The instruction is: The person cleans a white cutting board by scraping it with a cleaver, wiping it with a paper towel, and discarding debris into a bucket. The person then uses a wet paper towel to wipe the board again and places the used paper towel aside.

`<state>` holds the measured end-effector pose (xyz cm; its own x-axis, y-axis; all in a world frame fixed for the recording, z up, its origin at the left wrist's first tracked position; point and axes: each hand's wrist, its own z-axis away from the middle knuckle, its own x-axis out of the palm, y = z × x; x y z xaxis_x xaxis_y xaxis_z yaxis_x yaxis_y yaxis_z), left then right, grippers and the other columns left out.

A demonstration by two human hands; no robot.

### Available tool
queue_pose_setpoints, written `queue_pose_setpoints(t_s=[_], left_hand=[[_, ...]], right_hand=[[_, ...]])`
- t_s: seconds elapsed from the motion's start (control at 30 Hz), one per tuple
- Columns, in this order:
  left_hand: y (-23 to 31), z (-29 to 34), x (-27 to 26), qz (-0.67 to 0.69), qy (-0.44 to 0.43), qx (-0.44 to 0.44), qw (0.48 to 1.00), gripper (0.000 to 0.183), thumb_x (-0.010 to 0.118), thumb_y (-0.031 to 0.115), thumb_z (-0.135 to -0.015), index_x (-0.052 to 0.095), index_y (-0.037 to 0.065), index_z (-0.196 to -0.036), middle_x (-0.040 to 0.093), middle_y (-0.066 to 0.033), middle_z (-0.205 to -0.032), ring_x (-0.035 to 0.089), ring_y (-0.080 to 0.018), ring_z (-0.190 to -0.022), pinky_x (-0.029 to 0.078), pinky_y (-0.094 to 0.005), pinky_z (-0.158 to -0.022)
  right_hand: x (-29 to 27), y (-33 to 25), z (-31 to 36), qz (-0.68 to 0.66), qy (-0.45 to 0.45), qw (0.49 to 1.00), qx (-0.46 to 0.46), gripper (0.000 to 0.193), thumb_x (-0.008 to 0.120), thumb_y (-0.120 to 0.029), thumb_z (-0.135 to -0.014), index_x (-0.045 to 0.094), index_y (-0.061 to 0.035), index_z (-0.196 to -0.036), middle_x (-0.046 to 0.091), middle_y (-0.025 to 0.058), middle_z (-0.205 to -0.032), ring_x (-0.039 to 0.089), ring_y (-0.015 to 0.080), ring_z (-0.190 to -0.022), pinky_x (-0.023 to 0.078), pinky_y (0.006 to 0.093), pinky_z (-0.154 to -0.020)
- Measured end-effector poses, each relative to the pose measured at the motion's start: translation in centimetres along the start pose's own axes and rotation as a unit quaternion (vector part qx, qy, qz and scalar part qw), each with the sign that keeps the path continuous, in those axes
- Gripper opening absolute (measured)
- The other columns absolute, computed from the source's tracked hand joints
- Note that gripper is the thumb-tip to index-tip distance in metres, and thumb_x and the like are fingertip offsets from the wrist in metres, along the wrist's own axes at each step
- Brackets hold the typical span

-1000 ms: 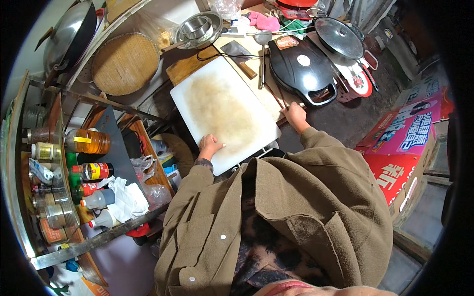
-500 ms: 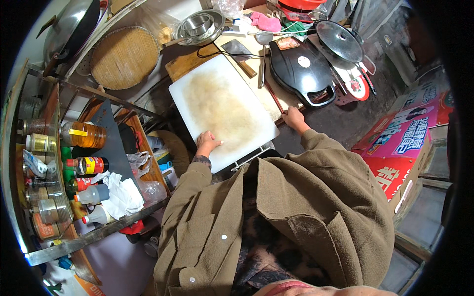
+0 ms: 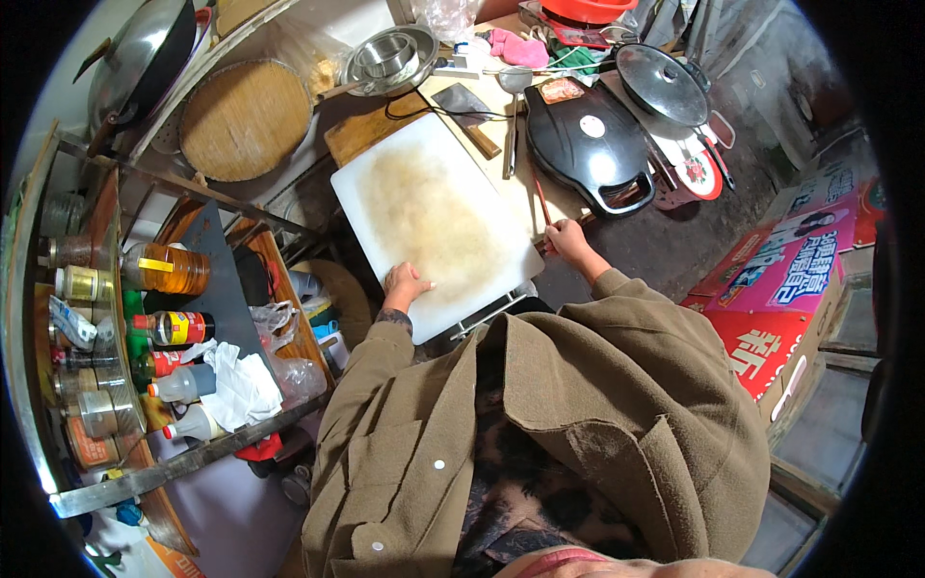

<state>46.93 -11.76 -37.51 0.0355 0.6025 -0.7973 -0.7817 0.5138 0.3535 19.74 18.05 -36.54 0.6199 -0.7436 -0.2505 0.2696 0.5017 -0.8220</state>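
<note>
We see the left hand [image 3: 403,286] with fingers together, flat on the white cutting board's [image 3: 434,222] near edge; the right hand [image 3: 568,241], beside its right corner, clamps 2 red chopsticks [image 3: 541,204].

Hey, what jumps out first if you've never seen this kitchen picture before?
The big white cutting board at the centre, stained brownish, with the left hand on its near edge and the right hand at its right corner. Right of it sits a black electric griddle; far left, a shelf of bottles.
</note>
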Motion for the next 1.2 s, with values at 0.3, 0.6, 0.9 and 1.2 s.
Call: queue_pose_setpoints(t_s=[0.3, 0.6, 0.9, 1.2], left_hand=[[0.1, 0.0, -0.2, -0.004, -0.018, -0.022, 1.0, 0.053, 0.093, 0.043, -0.059, 0.06, 0.013, -0.086, 0.063, -0.0109, -0.109, 0.058, -0.031, -0.108, 0.048, -0.041, -0.092], [-0.7, -0.5, 0.7, -0.016, 0.034, 0.021, 0.999, 0.054, 0.093, 0.043, -0.057, 0.059, 0.009, -0.083, 0.066, -0.0113, -0.095, 0.063, -0.0297, -0.09, 0.052, -0.0414, -0.078], [-0.3, -0.5, 0.2, -0.034, 0.016, 0.006, 0.999, 0.056, 0.092, 0.046, -0.056, 0.061, 0.009, -0.084, 0.068, -0.0123, -0.096, 0.064, -0.0302, -0.092, 0.052, -0.0418, -0.08], [0.1, 1.1, 0.4, 0.019, 0.042, -0.001, 0.999, 0.048, 0.092, 0.037, -0.06, 0.061, 0.012, -0.086, 0.062, -0.0111, -0.107, 0.057, -0.0311, -0.108, 0.047, -0.0405, -0.094]], right_hand=[[1.1, -1.5, -1.9, 0.008, -0.091, 0.996, -0.012, 0.023, 0.054, -0.016, -0.102, 0.062, 0.0049, -0.096, 0.067, 0.0108, -0.075, 0.065, 0.019, -0.055, 0.057, 0.0328, -0.052], [-1.6, 0.4, -0.5, 0.032, -0.088, 0.994, 0.048, 0.025, 0.05, -0.019, -0.103, 0.059, 0.0045, -0.107, 0.066, 0.0117, -0.081, 0.064, 0.0196, -0.058, 0.057, 0.0339, -0.055], [-0.3, -0.3, -1.1, 0.296, 0.069, 0.938, -0.166, 0.027, 0.057, -0.012, -0.092, 0.051, -0.0008, -0.116, 0.067, 0.0303, -0.092, 0.066, 0.0464, -0.087, 0.051, 0.0529, -0.075], [-0.4, 1.2, 4.9, 0.409, 0.07, 0.898, -0.146, 0.042, 0.065, -0.023, -0.09, 0.05, -0.0024, -0.123, 0.07, 0.0238, -0.092, 0.067, 0.0438, -0.089, 0.051, 0.0527, -0.075]])
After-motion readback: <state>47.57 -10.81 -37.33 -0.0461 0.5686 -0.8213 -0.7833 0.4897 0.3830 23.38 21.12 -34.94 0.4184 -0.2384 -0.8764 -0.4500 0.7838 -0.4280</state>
